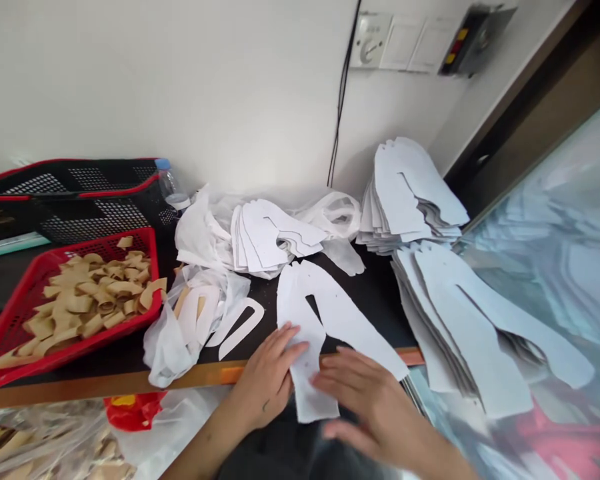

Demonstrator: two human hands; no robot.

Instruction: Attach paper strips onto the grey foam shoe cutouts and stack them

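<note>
the person's left hand [267, 377] is loose, fingers resting on one leg of a forked white sheet [347, 317]. the right hand [365, 393] is also unclenched, a bit blurry over that same leg, can't tell if it's actually touching. the sheet lies on the black tabletop [375, 290] with both legs poking past the front edge. similar sheets are stacked to the right [480, 320], and a red basket [154, 260] holds curled tan pieces [95, 293].
</note>
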